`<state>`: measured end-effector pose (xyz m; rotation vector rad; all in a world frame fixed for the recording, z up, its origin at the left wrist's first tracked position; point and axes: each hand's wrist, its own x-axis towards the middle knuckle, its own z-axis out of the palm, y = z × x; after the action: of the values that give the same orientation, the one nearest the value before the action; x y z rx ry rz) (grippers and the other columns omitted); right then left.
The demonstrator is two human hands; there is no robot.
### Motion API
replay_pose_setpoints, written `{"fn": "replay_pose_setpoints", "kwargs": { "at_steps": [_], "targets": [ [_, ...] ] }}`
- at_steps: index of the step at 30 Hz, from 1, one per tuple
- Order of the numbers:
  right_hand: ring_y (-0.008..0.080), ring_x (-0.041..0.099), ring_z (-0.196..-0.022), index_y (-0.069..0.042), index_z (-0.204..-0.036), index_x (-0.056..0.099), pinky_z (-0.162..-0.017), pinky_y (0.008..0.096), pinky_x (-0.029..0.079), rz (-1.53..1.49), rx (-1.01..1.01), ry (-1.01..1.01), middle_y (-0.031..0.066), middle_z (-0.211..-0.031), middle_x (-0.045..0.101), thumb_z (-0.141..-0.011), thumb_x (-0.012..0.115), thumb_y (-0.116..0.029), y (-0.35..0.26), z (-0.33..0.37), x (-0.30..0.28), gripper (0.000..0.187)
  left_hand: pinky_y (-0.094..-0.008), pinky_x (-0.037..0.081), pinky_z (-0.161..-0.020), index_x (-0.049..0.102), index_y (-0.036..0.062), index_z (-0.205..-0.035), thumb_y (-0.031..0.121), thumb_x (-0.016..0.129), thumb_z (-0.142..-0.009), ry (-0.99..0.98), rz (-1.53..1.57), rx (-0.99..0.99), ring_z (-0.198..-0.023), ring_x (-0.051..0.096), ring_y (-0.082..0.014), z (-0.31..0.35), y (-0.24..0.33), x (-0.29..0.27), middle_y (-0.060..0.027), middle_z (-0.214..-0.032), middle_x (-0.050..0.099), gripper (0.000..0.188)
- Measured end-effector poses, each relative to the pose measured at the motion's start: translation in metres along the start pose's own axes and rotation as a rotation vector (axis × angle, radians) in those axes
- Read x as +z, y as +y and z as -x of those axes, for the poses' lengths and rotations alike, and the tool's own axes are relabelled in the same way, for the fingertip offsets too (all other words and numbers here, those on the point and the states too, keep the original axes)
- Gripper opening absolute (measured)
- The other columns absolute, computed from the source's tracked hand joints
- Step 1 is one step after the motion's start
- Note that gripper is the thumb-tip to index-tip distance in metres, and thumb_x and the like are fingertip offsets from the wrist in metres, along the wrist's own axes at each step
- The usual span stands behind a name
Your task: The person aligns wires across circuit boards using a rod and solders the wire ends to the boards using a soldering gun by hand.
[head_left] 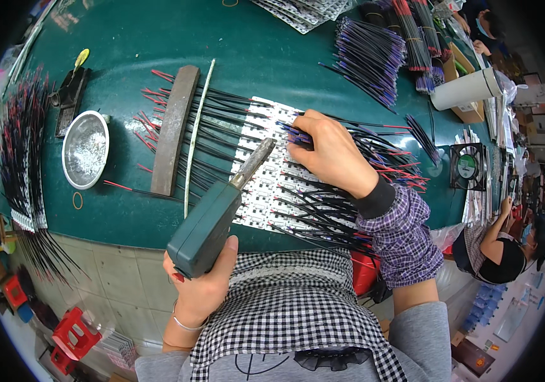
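My left hand (201, 290) is closed around the dark green handle of a soldering gun (205, 226). Its metal tip points up and right, over a white circuit board panel (256, 204). Just right of the tip, my right hand (333, 153) pinches black wires with purple ends (298, 134) against the panel; whether the tip touches a wire, I cannot tell. Black wires with red ends (212, 137) run left from the panel under a flat grey metal bar (175, 130) and a pale thin rod (199, 137). More black wires (323, 207) fan out to its right.
On the left of the green table (139, 223) stand a white bowl (86, 151) with silvery bits and a black holder (72, 102). A wired bundle (24, 146) overhangs the left edge. Wire bundles (371, 60), a white cylinder (466, 90) and a small fan (468, 165) lie right. Another person (501, 248) sits beyond.
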<state>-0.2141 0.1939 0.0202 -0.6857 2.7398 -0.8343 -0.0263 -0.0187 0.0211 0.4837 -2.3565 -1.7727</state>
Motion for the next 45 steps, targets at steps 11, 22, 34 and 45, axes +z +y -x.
{"fn": "replay_pose_setpoints", "kwargs": {
  "at_steps": [11, 22, 34, 45],
  "targets": [
    [0.0328, 0.062, -0.081, 0.003, -0.107, 0.068, -0.073, 0.0382, 0.049, -0.243, -0.071, 0.351, 0.016, -0.095, 0.061, -0.084, 0.068, 0.005, -0.038, 0.038, -0.018, 0.023, -0.027, 0.057, -0.08, 0.072, -0.006, -0.108, -0.001, 0.079, -0.081, 0.095, 0.304, -0.2, -0.088, 0.071, -0.0133, 0.0, 0.006, -0.002, -0.0106, -0.1, 0.076, 0.028],
    [0.0366, 0.067, -0.083, 0.003, -0.096, 0.069, -0.074, 0.0437, 0.051, -0.117, 0.17, 0.199, 0.0168, -0.092, 0.067, -0.083, 0.073, -0.014, -0.025, 0.034, 0.012, 0.021, -0.0222, 0.043, -0.051, 0.067, -0.0064, -0.117, -0.011, 0.072, -0.083, 0.013, 0.231, -0.073, -0.06, 0.056, -0.0073, 0.004, -0.01, -0.004, -0.0117, -0.098, 0.072, 0.034],
    [0.036, 0.063, -0.085, 0.004, -0.089, 0.067, -0.075, 0.0463, 0.05, -0.052, 0.115, 0.168, 0.0154, -0.084, 0.06, -0.077, 0.07, -0.011, -0.019, 0.028, 0.023, 0.019, -0.0264, 0.048, -0.063, 0.071, -0.0003, -0.094, -0.001, 0.079, -0.078, -0.012, 0.165, -0.054, -0.071, 0.061, -0.0123, 0.002, -0.007, 0.003, -0.0064, -0.089, 0.067, 0.018],
    [0.0344, 0.061, -0.079, 0.004, -0.09, 0.066, -0.071, 0.0414, 0.048, 0.034, 0.071, 0.204, 0.0154, -0.084, 0.058, -0.077, 0.069, -0.01, -0.017, 0.025, 0.03, 0.019, -0.0286, 0.048, -0.063, 0.069, -0.0037, -0.093, -0.006, 0.075, -0.078, -0.093, 0.123, 0.057, -0.072, 0.061, -0.0155, -0.008, -0.006, 0.006, -0.0088, -0.088, 0.065, 0.016]
  ]
}}
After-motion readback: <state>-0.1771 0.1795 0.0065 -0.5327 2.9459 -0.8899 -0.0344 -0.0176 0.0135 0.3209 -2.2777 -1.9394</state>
